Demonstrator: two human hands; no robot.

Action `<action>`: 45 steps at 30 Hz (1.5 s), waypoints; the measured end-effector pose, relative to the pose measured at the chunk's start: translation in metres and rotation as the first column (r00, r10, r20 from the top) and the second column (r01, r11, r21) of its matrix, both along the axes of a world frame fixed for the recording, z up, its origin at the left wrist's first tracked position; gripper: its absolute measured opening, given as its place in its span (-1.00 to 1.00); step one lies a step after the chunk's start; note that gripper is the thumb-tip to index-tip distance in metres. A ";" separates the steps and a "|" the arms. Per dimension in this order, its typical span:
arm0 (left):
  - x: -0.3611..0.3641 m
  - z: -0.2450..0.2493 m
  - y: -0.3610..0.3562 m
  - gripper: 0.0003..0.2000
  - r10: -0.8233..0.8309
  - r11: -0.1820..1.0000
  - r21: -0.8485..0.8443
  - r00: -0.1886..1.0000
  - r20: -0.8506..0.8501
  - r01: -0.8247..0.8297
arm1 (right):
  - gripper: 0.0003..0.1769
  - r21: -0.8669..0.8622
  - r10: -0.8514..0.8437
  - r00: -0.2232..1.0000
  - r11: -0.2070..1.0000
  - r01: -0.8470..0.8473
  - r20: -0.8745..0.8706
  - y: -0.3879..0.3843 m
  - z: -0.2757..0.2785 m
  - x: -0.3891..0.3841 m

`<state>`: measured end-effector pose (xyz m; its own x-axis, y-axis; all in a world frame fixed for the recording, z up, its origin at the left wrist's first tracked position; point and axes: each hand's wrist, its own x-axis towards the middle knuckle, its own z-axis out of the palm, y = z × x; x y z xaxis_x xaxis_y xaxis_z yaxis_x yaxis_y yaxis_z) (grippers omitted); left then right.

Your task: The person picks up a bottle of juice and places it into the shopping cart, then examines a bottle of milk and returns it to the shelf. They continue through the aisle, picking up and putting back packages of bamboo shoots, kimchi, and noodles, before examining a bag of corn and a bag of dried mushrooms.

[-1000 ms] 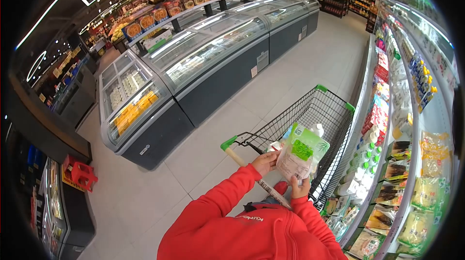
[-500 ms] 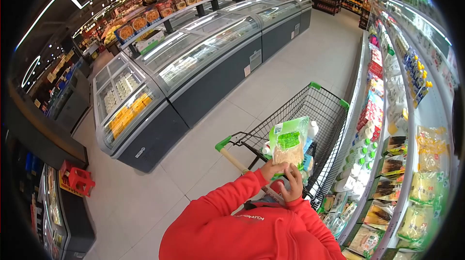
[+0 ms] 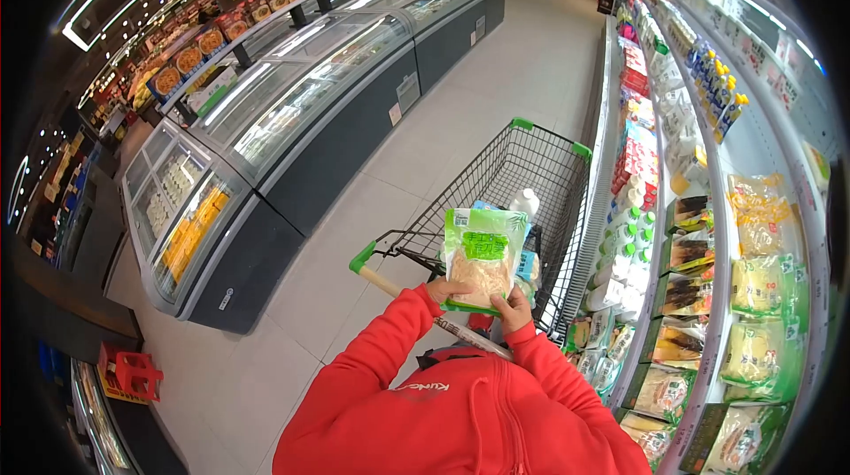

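Observation:
A green-and-clear food packet (image 3: 484, 255) with pale shredded contents is held up in front of me, its printed face toward the camera. My left hand (image 3: 448, 292) grips its lower left corner, and my right hand (image 3: 513, 309) pinches the lower right corner. Behind and below the packet stands a wire shopping cart (image 3: 553, 169) with green corner caps. In the cart lie a white bottle (image 3: 525, 201) and a blue-labelled package (image 3: 529, 267), partly hidden by the packet. The cart's pale handle (image 3: 390, 283) runs under my forearms.
Along the right runs a refrigerated shelf (image 3: 708, 298) with bagged foods, green-capped bottles (image 3: 624, 240) and yellow-capped bottles (image 3: 717, 90). A long glass-topped freezer (image 3: 328, 108) lines the left of the aisle floor (image 3: 460, 68). A red plastic stool (image 3: 135, 373) sits at lower left.
My hands have moved apart to the packet's two lower corners, and the packet is now held flatter toward the camera. The whole view has shifted, so the cart and freezer appear further left.

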<state>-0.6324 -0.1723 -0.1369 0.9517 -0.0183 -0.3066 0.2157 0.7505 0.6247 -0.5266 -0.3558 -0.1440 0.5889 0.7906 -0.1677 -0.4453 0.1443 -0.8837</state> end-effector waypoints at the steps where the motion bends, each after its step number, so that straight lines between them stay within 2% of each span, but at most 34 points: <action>1: 0.001 0.002 -0.001 -0.47 0.007 1.000 0.007 1.000 -0.007 -0.007 | -0.58 0.019 -0.018 1.000 1.000 0.018 0.017 0.000 -0.001 0.001; 3: 0.002 0.001 0.001 -0.47 0.051 0.995 -0.090 0.998 0.049 -0.047 | -0.61 0.039 -0.078 0.995 0.996 0.075 0.064 0.003 0.001 0.000; 8: 0.011 -0.018 0.005 -0.48 0.112 0.970 -0.229 0.986 0.123 -0.081 | -0.63 0.057 -0.141 0.990 0.988 0.140 0.012 0.005 -0.005 0.002; 10: 0.009 -0.019 0.008 -0.46 0.109 0.976 -0.201 0.989 0.102 -0.087 | -0.65 0.029 -0.124 0.992 0.992 0.124 -0.007 0.006 -0.008 0.002; 11: 0.008 -0.020 0.010 -0.44 0.100 0.978 -0.190 0.991 0.092 -0.082 | -0.67 0.042 -0.138 0.990 0.990 0.137 0.039 0.007 -0.010 0.002; 14: 0.000 -0.023 0.013 -0.42 0.098 0.985 -0.143 0.995 0.008 -0.096 | -0.68 0.095 -0.141 0.988 0.985 0.146 -0.058 0.011 -0.006 -0.003; 15: 0.004 -0.025 0.018 -0.42 0.104 0.987 -0.120 0.995 -0.007 -0.104 | -0.68 0.086 -0.151 0.988 0.985 0.152 -0.016 0.014 -0.008 -0.003; 16: 0.008 -0.025 0.019 -0.43 0.076 0.981 -0.184 0.992 0.100 -0.057 | -0.67 0.075 -0.160 0.986 0.985 0.157 0.036 0.014 -0.008 -0.003; 18: 0.008 -0.023 0.017 -0.44 0.090 0.982 -0.174 0.993 0.070 -0.077 | -0.67 0.072 -0.182 0.982 0.981 0.178 0.057 0.013 -0.009 -0.002; 21: 0.009 -0.021 0.018 -0.56 0.081 0.978 -0.197 0.994 0.070 -0.066 | -0.68 0.047 -0.208 0.977 0.977 0.206 0.049 0.014 -0.007 -0.003; 30: 0.009 -0.020 0.018 -0.64 0.082 0.988 -0.139 0.993 0.081 -0.070 | -0.70 0.014 -0.182 0.978 0.983 0.181 0.099 0.012 -0.005 -0.002; 36: 0.004 -0.019 0.020 -0.55 0.062 0.982 -0.184 0.996 0.067 -0.049 | -0.71 0.036 -0.202 0.979 0.979 0.201 0.036 0.013 -0.005 -0.004; 41: 0.008 -0.046 0.026 -0.35 0.050 0.992 -0.121 0.993 0.111 -0.036 | -0.71 0.038 -0.211 0.977 0.977 0.211 0.002 0.014 -0.017 -0.002; 45: 0.004 -0.029 0.018 -0.30 0.064 0.994 -0.092 0.993 0.102 -0.055 | -0.70 0.070 -0.200 0.980 0.977 0.199 0.004 0.013 -0.025 -0.003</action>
<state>-0.6287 -0.1538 -0.1658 0.9787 0.0169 -0.2046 0.1056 0.8134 0.5721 -0.5295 -0.3433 -0.1686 0.7377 0.6662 -0.1094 -0.3917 0.2904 -0.8731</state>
